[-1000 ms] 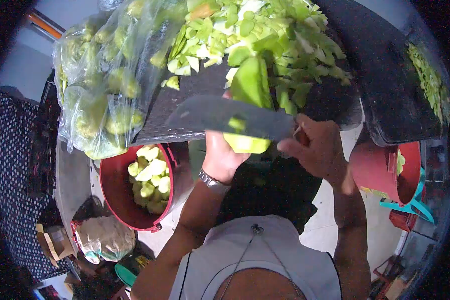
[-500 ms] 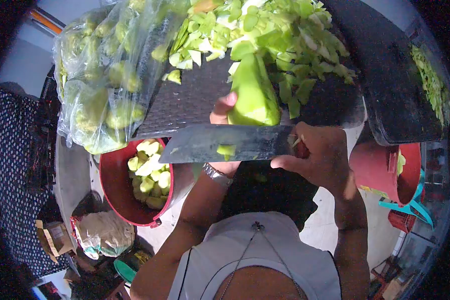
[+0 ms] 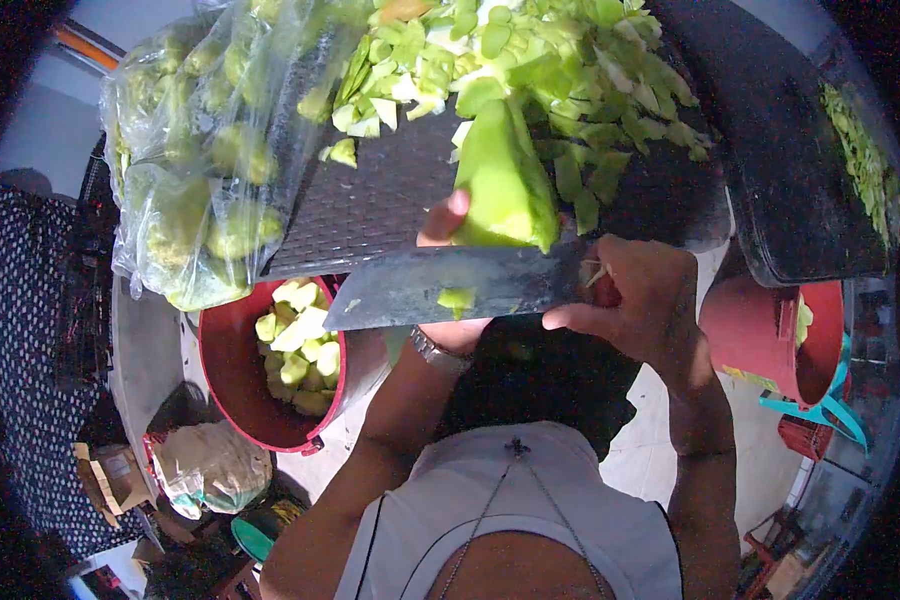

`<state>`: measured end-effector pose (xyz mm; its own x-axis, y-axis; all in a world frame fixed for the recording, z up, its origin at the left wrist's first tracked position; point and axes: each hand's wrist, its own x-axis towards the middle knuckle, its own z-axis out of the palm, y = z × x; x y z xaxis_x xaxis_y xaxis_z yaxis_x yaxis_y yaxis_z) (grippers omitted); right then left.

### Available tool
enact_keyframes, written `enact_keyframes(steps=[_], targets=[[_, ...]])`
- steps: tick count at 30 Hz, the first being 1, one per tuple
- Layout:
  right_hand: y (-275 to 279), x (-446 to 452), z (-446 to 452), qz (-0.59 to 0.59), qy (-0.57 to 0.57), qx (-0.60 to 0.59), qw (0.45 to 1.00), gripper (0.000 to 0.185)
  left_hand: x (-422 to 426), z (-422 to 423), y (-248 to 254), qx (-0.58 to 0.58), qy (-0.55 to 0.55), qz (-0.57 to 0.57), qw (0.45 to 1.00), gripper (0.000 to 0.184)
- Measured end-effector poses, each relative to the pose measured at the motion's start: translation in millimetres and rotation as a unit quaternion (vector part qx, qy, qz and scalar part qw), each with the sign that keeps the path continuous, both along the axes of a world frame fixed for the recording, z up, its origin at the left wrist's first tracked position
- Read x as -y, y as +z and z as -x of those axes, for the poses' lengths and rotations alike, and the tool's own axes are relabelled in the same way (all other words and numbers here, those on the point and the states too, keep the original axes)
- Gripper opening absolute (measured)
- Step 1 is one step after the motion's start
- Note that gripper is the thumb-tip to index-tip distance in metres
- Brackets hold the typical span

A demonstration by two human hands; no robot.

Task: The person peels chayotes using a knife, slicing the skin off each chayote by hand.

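Note:
A pale green peeled vegetable [image 3: 505,185] is held up by my left hand [image 3: 445,225], whose thumb shows at its left side; the blade covers much of that hand. My right hand [image 3: 650,305] is closed round the handle of a wide knife [image 3: 440,287]. The blade lies level just below the vegetable, pointing left, with a small green scrap on it. Beyond the vegetable, many green peelings and slices [image 3: 570,70] are heaped on the dark woven table [image 3: 380,200].
A clear plastic bag of green vegetables [image 3: 195,190] lies at the table's left. Below it stands a red bucket [image 3: 230,395] with peeled pieces. Another red bucket [image 3: 755,340] and a black surface [image 3: 790,160] bearing green scraps are on the right. A sack [image 3: 210,470] sits lower left.
The knife has come down off the vegetable to just below it, and the vegetable has tipped so more of its peeled side shows. In the last half second both hands have barely moved.

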<state>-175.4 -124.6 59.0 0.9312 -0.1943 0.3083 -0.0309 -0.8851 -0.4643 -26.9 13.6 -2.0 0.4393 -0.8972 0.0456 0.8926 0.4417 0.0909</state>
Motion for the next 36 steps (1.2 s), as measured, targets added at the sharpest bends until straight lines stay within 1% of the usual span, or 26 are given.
enact_keyframes(steps=[4, 5, 6, 7, 8, 10, 11, 12, 14, 15, 17, 19, 20, 21, 22, 23, 24, 25, 26, 27, 29, 31, 32, 35, 36], targets=[[-16, 22, -3, -0.006, 0.017, 0.034, 0.999, 0.061, -6, 7, 8, -0.024, -0.005, 0.028, 0.999, 0.063], [-20, 31, -5, -0.013, 0.021, 0.047, 0.999, 0.06, -8, 7, 0, 0.073, 0.032, -0.05, 0.996, 0.068], [-20, 36, -4, -0.026, 0.006, 0.051, 0.998, 0.059, -9, 6, -6, 0.166, 0.061, -0.134, 0.975, 0.073], [-19, 42, -5, -0.038, -0.008, 0.057, 0.998, 0.057, -7, -1, -1, 0.085, 0.001, 0.015, 0.996, 0.076], [-16, 47, -6, -0.049, -0.023, 0.064, 0.996, 0.056, -9, -5, -12, 0.136, 0.021, 0.0, 0.991, 0.08], [-8, 60, -16, -0.064, -0.042, 0.083, 0.994, 0.054, -7, -14, -12, 0.173, 0.016, -0.028, 0.984, 0.08], [-10, 55, -12, -0.078, -0.081, 0.029, 0.993, 0.056, -12, -11, -15, 0.182, 0.012, -0.051, 0.982, 0.079], [-13, 51, -9, -0.089, -0.119, -0.027, 0.989, 0.058, -16, -6, -22, 0.127, 0.014, -0.044, 0.991, 0.078], [2, 23, -6, -0.041, 0.02, 0.018, 0.999, 0.062, -14, -1, -36, 0.024, 0.018, -0.018, 0.999, 0.074], [3, 17, -7, -0.057, 0.019, 0.013, 0.998, 0.064, -14, -2, -22, -0.099, -0.059, 0.013, 0.993, 0.065], [2, 9, -6, -0.093, 0.019, -0.003, 0.995, 0.067, -14, -2, -22, -0.101, -0.05, 0.017, 0.993, 0.068], [-1, 13, -6, -0.069, 0.035, 0.005, 0.997, 0.064, -11, -4, -23, -0.101, -0.042, 0.025, 0.994, 0.071], [-3, 15, -7, -0.057, 0.042, 0.01, 0.997, 0.062, -9, -6, -22, -0.073, -0.041, 0.031, 0.996, 0.073], [-3, 21, -12, -0.04, -0.026, 0.011, 0.999, 0.06, -7, -7, -20, -0.044, -0.039, 0.037, 0.998, 0.075], [-4, 28, -21, -0.024, -0.094, 0.012, 0.995, 0.058, -5, -8, -17, 0.012, -0.037, 0.043, 0.998, 0.078], [-12, 38, -25, -0.032, -0.127, 0.027, 0.991, 0.056, -7, -5, -15, 0.065, -0.036, 0.045, 0.996, 0.081], [-20, 48, -29, -0.041, -0.16, 0.042, 0.985, 0.054, -9, -4, -12, 0.062, -0.031, 0.025, 0.997, 0.081], [-40, 75, -30, -0.068, -0.157, 0.083, 0.982, 0.052, -9, -5, -8, 0.065, -0.024, 0.011, 0.998, 0.081], [-49, 91, -33, -0.095, -0.15, 0.121, 0.977, 0.05, -9, -5, -5, 0.066, -0.014, -0.004, 0.998, 0.081], [-39, 82, -31, -0.105, -0.123, 0.072, 0.984, 0.05, -12, -3, -5, 0.059, -0.005, -0.026, 0.998, 0.081], [-2, 48, -19, -0.125, -0.076, -0.023, 0.989, 0.051, -13, -6, -28, 0.067, -0.008, 0.012, 0.998, 0.082], [14, 28, -13, -0.065, 0.003, -0.066, 0.996, 0.05, -18, -3, -32, -0.009, 0.009, -0.081, 0.997, 0.083], [17, 23, -11, -0.037, 0.043, -0.088, 0.995, 0.051, -21, -6, -45, 0.318, 0.093, -0.182, 0.926, 0.083], [19, 26, -14, -0.052, 0.067, -0.104, 0.991, 0.048, -26, -8, -58, 0.424, 0.097, -0.176, 0.883, 0.083], [14, 32, -16, -0.004, 0.055, -0.057, 0.997, 0.05, -24, -4, -43, 0.231, 0.038, -0.102, 0.967, 0.079]])
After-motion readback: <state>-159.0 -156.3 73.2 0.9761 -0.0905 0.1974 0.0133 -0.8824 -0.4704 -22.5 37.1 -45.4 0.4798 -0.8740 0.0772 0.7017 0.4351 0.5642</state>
